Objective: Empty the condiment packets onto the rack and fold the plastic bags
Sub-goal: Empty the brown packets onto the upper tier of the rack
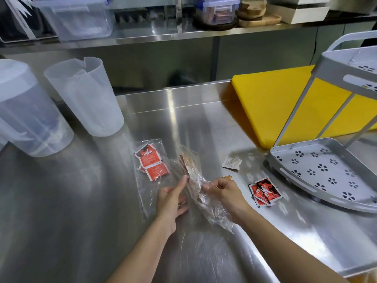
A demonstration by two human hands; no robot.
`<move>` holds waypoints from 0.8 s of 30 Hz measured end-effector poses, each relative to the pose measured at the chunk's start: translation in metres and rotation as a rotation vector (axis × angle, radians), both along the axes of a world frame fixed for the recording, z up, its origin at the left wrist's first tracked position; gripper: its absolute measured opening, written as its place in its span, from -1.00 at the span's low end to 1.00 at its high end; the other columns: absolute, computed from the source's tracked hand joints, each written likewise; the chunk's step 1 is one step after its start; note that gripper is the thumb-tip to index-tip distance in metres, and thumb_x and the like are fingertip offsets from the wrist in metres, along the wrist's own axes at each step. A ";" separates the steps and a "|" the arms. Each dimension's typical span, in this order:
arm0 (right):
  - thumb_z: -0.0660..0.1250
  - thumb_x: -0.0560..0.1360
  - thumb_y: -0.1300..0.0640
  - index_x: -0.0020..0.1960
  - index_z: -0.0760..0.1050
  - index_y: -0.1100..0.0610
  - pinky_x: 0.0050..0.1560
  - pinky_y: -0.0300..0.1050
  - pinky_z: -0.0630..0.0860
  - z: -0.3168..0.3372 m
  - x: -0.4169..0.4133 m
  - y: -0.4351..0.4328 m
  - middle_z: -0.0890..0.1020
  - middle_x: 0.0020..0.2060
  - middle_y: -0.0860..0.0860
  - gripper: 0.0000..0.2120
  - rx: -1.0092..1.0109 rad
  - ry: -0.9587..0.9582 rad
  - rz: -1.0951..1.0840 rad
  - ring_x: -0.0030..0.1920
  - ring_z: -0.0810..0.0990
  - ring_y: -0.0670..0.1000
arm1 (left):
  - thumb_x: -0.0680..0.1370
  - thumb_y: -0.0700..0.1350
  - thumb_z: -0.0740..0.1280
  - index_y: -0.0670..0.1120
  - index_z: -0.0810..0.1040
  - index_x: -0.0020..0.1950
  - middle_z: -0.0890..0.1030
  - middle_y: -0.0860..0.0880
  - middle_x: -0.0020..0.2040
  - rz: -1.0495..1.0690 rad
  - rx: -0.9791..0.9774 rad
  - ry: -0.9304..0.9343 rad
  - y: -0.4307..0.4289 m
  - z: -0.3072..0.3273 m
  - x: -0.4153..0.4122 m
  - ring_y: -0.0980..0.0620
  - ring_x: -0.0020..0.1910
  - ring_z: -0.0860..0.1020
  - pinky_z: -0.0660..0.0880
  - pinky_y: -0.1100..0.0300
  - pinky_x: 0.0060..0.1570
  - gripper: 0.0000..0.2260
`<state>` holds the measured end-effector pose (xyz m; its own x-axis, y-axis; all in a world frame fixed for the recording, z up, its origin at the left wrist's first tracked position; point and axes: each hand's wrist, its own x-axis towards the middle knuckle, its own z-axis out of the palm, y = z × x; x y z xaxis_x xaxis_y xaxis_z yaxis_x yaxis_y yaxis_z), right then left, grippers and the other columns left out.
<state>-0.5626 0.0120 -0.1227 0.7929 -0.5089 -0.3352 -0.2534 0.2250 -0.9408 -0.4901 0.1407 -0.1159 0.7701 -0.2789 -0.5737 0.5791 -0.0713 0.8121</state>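
Two bare arms reach out over the big shiny steel table (pixel 81 201), and both hands hold one crinkly clear plastic bag (pixel 195 180) with brownish packets still inside. Off to the side sits the grey corner rack with flower-shaped holes (pixel 326 170), and its bottom shelf has nothing on it yet. A second clear bag with red packets inside (pixel 152 162) lies flat just beside the held bag. The left hand (pixel 173 201) rests against the held bag with its fingers mostly straight, so I cannot tell if it is pinching. The right hand (pixel 224 193) is curled tight on the bag's edge. A little pile of loose red packets (pixel 265 193) lies on the table near the rack, and one small white packet (pixel 231 163) lies a bit farther back. I think the bag is being opened or emptied now. Next, the packets need tipping out and moving onto the rack, then the bag gets folded.
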 end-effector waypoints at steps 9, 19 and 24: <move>0.40 0.42 0.27 -0.41 0.39 0.18 -0.29 -0.28 0.45 -0.005 0.003 -0.004 0.51 -0.39 0.04 -0.72 0.082 0.016 -0.022 -0.42 0.51 -0.13 | 0.52 -0.43 0.18 -0.24 0.39 0.14 0.58 -0.17 -0.21 0.053 0.017 0.064 -0.006 0.004 0.007 -0.06 -0.30 0.57 0.59 0.13 -0.46 -0.76; 0.30 0.45 0.13 -0.40 0.36 0.18 -0.25 0.00 0.54 -0.008 0.013 -0.016 0.51 -0.39 0.18 -0.72 -0.408 0.424 0.136 -0.39 0.49 0.12 | 0.45 -0.38 0.31 -0.15 0.48 -0.10 0.62 -0.19 -0.19 0.006 0.283 -0.311 0.008 0.031 0.049 -0.08 -0.33 0.60 0.56 0.05 -0.23 -0.85; 0.27 0.45 0.14 -0.25 0.47 0.18 -0.16 -0.07 0.51 0.012 0.016 -0.028 0.60 -0.27 0.12 -0.86 -0.779 0.513 0.268 -0.25 0.57 0.13 | 0.47 -0.31 0.32 -0.06 0.40 -0.11 0.54 -0.04 -0.32 -0.184 0.356 -0.400 0.020 0.050 0.064 -0.01 -0.39 0.47 0.51 0.05 -0.24 -0.83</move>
